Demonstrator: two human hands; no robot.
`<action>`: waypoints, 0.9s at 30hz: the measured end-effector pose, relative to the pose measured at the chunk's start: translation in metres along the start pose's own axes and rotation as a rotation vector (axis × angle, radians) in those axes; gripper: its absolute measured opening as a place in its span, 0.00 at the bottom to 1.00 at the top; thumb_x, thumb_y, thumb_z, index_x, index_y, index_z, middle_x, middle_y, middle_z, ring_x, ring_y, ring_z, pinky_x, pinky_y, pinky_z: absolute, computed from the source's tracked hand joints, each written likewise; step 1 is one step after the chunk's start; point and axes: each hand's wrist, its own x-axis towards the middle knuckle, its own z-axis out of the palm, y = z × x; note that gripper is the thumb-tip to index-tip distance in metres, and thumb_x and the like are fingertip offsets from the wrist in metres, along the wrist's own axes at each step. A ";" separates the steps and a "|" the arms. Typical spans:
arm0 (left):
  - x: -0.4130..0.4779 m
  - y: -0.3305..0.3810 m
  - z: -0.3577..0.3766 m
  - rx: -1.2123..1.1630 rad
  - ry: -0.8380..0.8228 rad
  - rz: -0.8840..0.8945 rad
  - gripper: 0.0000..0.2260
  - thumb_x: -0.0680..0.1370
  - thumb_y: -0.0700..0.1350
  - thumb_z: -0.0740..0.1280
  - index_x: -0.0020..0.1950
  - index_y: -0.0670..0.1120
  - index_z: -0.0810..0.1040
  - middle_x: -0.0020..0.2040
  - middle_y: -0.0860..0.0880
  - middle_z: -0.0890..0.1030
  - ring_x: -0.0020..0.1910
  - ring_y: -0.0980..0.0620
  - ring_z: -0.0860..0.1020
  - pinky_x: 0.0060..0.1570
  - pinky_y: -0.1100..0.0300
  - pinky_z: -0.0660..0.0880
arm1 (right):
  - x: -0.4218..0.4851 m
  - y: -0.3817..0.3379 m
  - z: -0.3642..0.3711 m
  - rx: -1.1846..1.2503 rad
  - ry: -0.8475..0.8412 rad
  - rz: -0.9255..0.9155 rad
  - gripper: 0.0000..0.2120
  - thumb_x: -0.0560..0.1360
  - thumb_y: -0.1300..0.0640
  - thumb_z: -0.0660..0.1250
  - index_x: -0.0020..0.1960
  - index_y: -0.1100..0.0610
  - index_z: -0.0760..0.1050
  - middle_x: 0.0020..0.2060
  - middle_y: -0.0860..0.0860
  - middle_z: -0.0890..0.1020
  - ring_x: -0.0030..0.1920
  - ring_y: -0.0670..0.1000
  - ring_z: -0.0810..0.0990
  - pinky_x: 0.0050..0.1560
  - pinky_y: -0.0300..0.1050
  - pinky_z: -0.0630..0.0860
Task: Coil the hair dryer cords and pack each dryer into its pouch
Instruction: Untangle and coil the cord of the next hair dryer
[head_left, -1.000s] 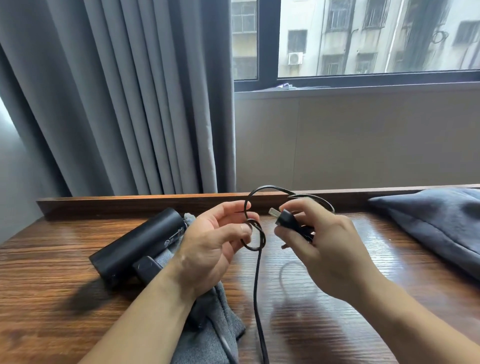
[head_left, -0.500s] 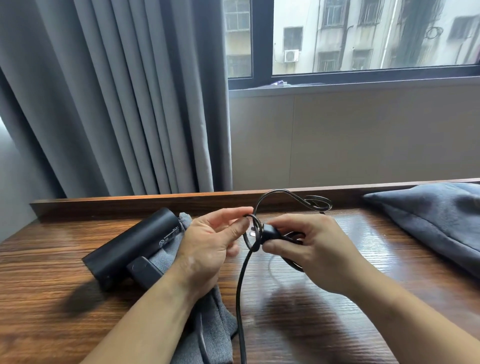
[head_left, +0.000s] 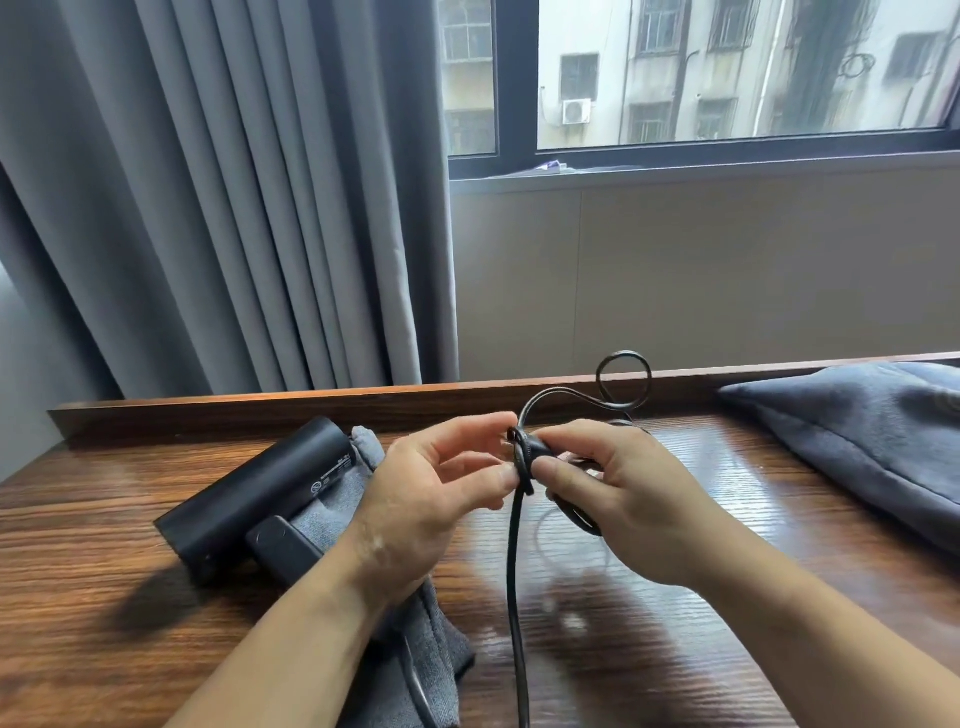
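A black hair dryer (head_left: 260, 499) lies on its side at the left of the wooden desk (head_left: 104, 649), on top of a grey pouch (head_left: 426, 654). Its black cord (head_left: 515, 597) runs up from the near edge to my hands. My right hand (head_left: 618, 499) pinches the black plug (head_left: 537, 451) against a small cord loop. Fingers of my left hand (head_left: 436, 488) pinch that same loop from the left. A second loop of cord (head_left: 623, 379) curls up behind my hands.
A filled grey pouch (head_left: 857, 441) lies at the right of the desk. A raised wooden ledge (head_left: 311, 405) borders the desk's far side, with a grey curtain (head_left: 234, 197) and a window (head_left: 727, 78) behind it.
My right hand has brought the plug leftwards into the small loop held by my left hand, and the loop has tightened around it. The spare cord behind has curled into a rounder loop.
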 end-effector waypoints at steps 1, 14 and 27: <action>0.000 0.000 0.000 0.005 0.000 0.019 0.21 0.68 0.43 0.78 0.61 0.48 0.84 0.55 0.40 0.85 0.52 0.45 0.83 0.54 0.55 0.81 | 0.000 -0.001 0.000 -0.046 0.014 -0.015 0.11 0.79 0.46 0.64 0.54 0.47 0.83 0.41 0.46 0.81 0.43 0.47 0.79 0.46 0.51 0.75; -0.005 0.003 0.003 0.196 -0.073 0.200 0.15 0.73 0.36 0.75 0.58 0.45 0.84 0.54 0.41 0.84 0.55 0.42 0.82 0.57 0.56 0.80 | 0.000 -0.004 -0.012 -0.060 -0.194 -0.022 0.16 0.81 0.44 0.60 0.47 0.53 0.80 0.37 0.50 0.80 0.41 0.53 0.77 0.46 0.57 0.75; -0.003 0.001 0.004 0.446 0.049 0.195 0.12 0.70 0.49 0.81 0.48 0.54 0.82 0.47 0.53 0.85 0.51 0.47 0.85 0.53 0.49 0.83 | 0.000 -0.010 0.005 -0.023 0.012 -0.115 0.11 0.77 0.45 0.63 0.36 0.38 0.76 0.32 0.40 0.76 0.37 0.44 0.74 0.37 0.39 0.66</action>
